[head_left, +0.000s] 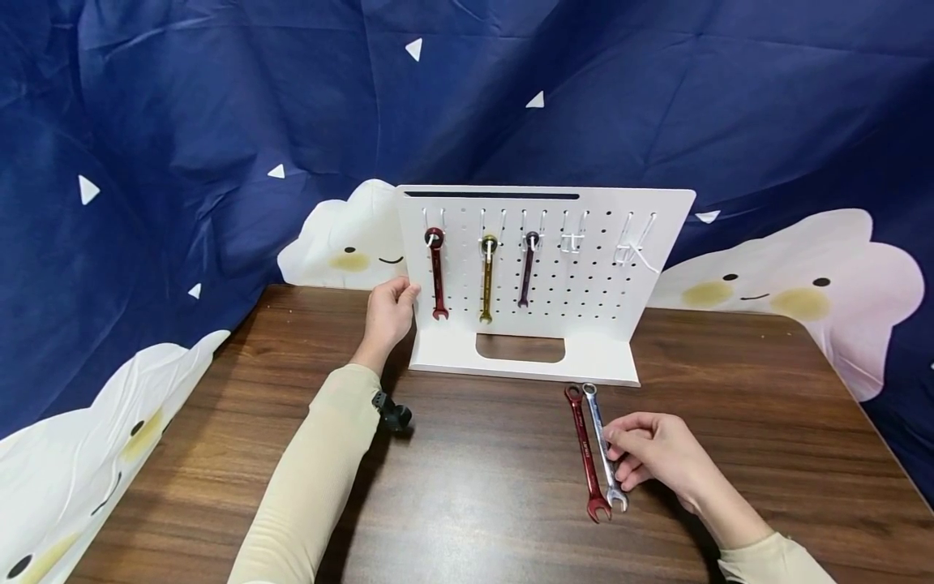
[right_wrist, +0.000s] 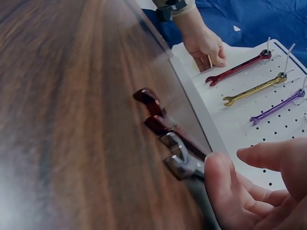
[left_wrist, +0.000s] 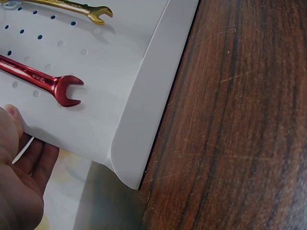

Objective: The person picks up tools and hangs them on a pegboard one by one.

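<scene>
Fingers of our right hand (head_left: 660,454) are at the silver wrench (head_left: 596,422) on the table (head_left: 474,478), but we can't tell if they pinch it, so we should grab its middle without bumping the red wrench (head_left: 585,450) beside it, while our left hand (head_left: 390,312) grips the white board (head_left: 445,349).

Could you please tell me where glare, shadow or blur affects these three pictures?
Head view: pale glare on the near middle of the table, a dark shadow beside the left sleeve; left wrist view: fairly sharp, with a soft shadow by the gold wrench; right wrist view: the silver wrench looks blurred, with a bright patch at lower left.
</scene>
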`<state>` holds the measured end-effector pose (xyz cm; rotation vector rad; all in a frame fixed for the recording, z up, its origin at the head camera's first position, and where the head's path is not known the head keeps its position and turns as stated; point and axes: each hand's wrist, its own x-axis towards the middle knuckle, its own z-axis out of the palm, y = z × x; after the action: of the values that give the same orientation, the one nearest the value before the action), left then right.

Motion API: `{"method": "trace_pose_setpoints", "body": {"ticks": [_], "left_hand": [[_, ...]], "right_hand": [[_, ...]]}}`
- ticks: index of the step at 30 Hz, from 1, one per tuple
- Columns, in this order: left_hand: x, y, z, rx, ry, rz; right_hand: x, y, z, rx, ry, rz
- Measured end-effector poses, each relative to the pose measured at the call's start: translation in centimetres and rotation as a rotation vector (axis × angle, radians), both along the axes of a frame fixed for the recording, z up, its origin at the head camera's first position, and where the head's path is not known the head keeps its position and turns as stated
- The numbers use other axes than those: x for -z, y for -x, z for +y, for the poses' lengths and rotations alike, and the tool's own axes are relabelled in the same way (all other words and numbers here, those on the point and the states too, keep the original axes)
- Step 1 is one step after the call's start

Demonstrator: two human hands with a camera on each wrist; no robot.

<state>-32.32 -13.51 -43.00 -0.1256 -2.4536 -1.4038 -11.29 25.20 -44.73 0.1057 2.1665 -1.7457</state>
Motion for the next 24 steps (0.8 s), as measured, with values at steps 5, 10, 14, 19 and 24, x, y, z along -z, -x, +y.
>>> {"method": "trace_pose_setpoints", "body": {"ticks": [5,10,14,19,24], "left_hand": [[0.0,0.0,0.0,-0.005,0.000,-0.007],[0.0,0.0,0.1,-0.004,0.000,-0.007],[-0.1,0.0,0.1,-0.004,0.000,-0.006],[-0.2,-0.1,0.2,0.000,-0.005,-0.003],[-0.1,-0.2,0.1,0.000,0.000,-0.003]], "right_hand": [[0.5,-0.2,0.0,0.002,-0.034,-0.040],[0.8,-0.2,-0.2,0.013,-0.087,-0.036],[0.9,-0.4,-0.7,0.042,-0.174,-0.013],[0.9,-0.5,-1.2,0.050,-0.239,0.008],[0.8,-0.4,-1.1,0.019,-0.241,0.015]]}}
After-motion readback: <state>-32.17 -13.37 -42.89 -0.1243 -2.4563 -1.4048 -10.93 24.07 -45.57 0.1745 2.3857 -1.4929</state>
